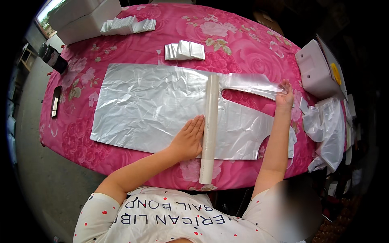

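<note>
A large silvery plastic sheet [142,105] with curved cut-outs and strap-like ends on its right lies spread and creased before me. Across it, nearly upright in the view, rests a long beige tube [209,133] whose near end reaches past the sheet's near edge. My left hand [189,137] lies flat on the sheet with fingers stretched, against the tube's left side. My right hand [285,95] is at the tip of the far strap [251,84], fingers curled at its end; the grip is partly hidden. My right forearm covers part of the sheet's right edge.
Folded silvery packets lie in a near stack [184,50] and a far row [127,25], beside a white foam box [83,18]. A dark bottle [52,58] and phone-like object [56,101] are left. A white bin [318,69] and crumpled plastic [326,125] are right, on the pink floral tablecloth [259,52].
</note>
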`<action>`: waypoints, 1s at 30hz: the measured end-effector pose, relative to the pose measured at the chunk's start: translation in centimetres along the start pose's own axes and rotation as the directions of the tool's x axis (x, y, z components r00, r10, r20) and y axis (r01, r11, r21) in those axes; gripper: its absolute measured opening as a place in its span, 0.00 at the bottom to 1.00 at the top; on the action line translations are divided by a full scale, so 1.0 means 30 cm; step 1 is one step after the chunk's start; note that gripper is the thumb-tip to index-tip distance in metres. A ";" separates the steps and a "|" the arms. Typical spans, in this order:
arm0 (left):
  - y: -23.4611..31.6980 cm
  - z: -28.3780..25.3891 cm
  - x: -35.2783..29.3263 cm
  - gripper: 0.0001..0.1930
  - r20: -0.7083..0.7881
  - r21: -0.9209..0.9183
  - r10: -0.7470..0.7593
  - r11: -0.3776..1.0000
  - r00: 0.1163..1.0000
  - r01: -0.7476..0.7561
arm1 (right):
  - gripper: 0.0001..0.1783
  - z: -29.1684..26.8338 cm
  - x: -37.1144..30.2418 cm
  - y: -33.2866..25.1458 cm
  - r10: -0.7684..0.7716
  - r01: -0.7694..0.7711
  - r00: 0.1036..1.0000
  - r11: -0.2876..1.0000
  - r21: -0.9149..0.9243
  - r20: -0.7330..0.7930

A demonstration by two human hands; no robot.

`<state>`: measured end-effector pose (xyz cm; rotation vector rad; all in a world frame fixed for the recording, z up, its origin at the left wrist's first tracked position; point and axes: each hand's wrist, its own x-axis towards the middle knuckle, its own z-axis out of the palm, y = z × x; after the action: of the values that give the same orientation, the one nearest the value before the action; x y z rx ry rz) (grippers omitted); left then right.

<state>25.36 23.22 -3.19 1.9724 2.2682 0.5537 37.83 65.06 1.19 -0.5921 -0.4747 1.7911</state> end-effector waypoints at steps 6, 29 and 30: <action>0.007 -0.002 -0.001 0.33 -0.033 -0.016 0.011 1.000 0.999 -0.012 | 0.13 0.032 0.016 -0.294 -0.233 0.222 0.969 0.967 -0.125 -0.084; -0.003 0.057 -0.017 0.32 -0.158 -0.029 0.016 0.999 0.987 -0.021 | 0.22 0.599 -1.371 0.847 0.310 0.526 0.115 0.787 -0.322 0.944; -0.006 0.067 -0.017 0.32 -0.175 -0.027 0.016 0.999 0.984 -0.021 | 0.18 0.635 -1.367 0.700 0.294 0.380 0.114 0.870 -0.315 0.949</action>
<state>25.87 23.15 -5.22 2.0067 2.3274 0.7862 20.15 19.35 10.25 0.5326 -1.9803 1.7500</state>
